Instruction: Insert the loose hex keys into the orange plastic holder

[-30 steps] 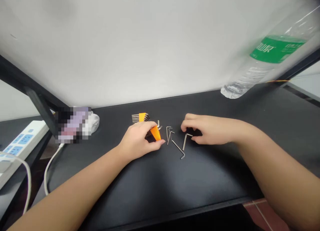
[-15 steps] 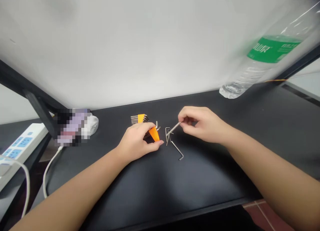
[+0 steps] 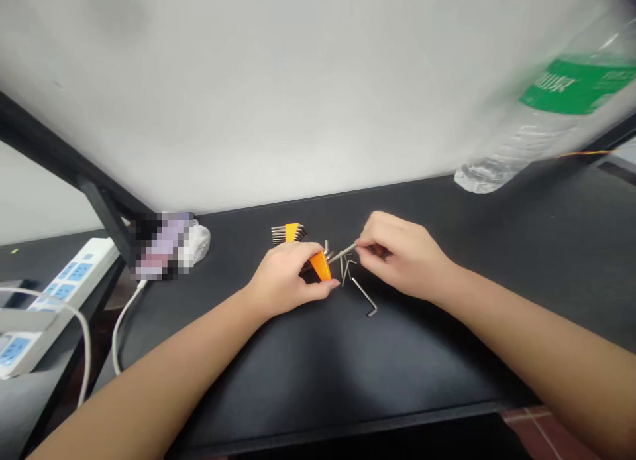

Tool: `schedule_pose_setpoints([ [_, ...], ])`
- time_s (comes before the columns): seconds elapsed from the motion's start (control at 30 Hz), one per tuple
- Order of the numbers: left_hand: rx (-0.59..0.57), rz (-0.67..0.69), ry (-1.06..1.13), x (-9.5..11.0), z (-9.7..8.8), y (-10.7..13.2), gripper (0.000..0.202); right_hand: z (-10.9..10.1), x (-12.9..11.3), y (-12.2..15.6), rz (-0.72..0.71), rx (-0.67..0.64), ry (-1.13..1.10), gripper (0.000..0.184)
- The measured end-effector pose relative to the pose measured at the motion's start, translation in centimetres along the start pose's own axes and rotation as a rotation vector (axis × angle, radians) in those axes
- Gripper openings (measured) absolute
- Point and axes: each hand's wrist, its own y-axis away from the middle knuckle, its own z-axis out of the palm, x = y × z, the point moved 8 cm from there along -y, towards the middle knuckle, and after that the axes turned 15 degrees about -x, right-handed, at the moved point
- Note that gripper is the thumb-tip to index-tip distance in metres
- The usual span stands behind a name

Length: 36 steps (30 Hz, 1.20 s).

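A white wall rises behind the black worktop (image 3: 427,360). At the far right stands a blurred clear plastic water bottle (image 3: 497,145) with a green label, cut off by the frame, and beyond the left edge lie a white power strip (image 3: 74,278) and its white cable (image 3: 122,327). A pixelated object (image 3: 163,244) near the far left can't be made out. Mid-worktop, towards the far edge, sits an orange-handled hex key set (image 3: 291,232). The left hand (image 3: 285,281) is clenched on an orange hex key holder (image 3: 320,266), hiding most of it. The right hand (image 3: 402,261) has a pinching grip on a steel hex key (image 3: 345,252), its tip just beside the holder. Loose hex keys (image 3: 346,268) and a longer L-shaped key (image 3: 365,297) lie just nearer. The hands are closer together than in the previous frame.
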Motion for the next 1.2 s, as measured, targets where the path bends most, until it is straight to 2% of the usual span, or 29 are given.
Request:
schedule_pose_setpoints([
  [0.07, 0.003, 0.002, -0.002, 0.0, 0.0, 0.0, 0.046, 0.6, -0.2, 0.1, 0.008, -0.024, 0.024, 0.014],
  [0.13, 0.008, 0.008, -0.013, 0.1, -0.1, 0.0, 0.046, 1.7, -0.7, 0.1, -0.028, -0.103, 0.008, 0.013],
  [0.23, -0.005, 0.025, -0.037, 0.4, -0.1, 0.0, 0.045, 3.6, -1.6, -0.2, -0.110, -0.244, -0.089, 0.017],
  [0.3, -0.010, 0.032, -0.041, 0.5, -0.1, 0.0, 0.045, 3.9, -1.8, -0.3, -0.124, -0.288, -0.142, 0.020],
  [0.43, 0.016, 0.007, -0.004, 0.3, -0.4, 0.1, 0.043, 2.5, -1.6, -0.2, 0.001, -0.341, -0.038, 0.013],
  [0.5, 0.019, -0.008, 0.008, 0.1, -0.4, 0.2, 0.042, 2.1, -1.4, 0.3, 0.105, -0.451, 0.040, 0.010],
  [0.6, 0.011, -0.017, 0.007, 0.0, -0.4, 0.2, 0.042, 3.0, -1.8, 1.3, 0.169, -0.670, 0.107, 0.028],
  [0.73, 0.002, -0.029, 0.025, -0.4, -0.2, 0.2, 0.042, 5.1, -2.2, 1.9, 0.204, -0.812, 0.107, 0.015],
  [0.83, 0.008, -0.033, 0.012, -0.6, -0.3, 0.2, 0.043, 5.7, -1.7, 2.0, 0.252, -0.827, 0.116, 0.011],
  [0.93, 0.009, -0.021, -0.009, -0.5, -0.3, 0.2, 0.044, 5.1, -1.2, 2.0, 0.271, -0.782, 0.170, 0.010],
  [1.07, 0.018, -0.022, -0.013, -0.4, -0.4, 0.1, 0.045, 3.4, -0.6, 1.4, 0.261, -0.660, 0.153, 0.010],
  [1.2, 0.014, -0.031, -0.022, -0.4, -0.4, -0.1, 0.047, 2.1, -0.5, 0.6, 0.206, -0.513, 0.020, 0.010],
])
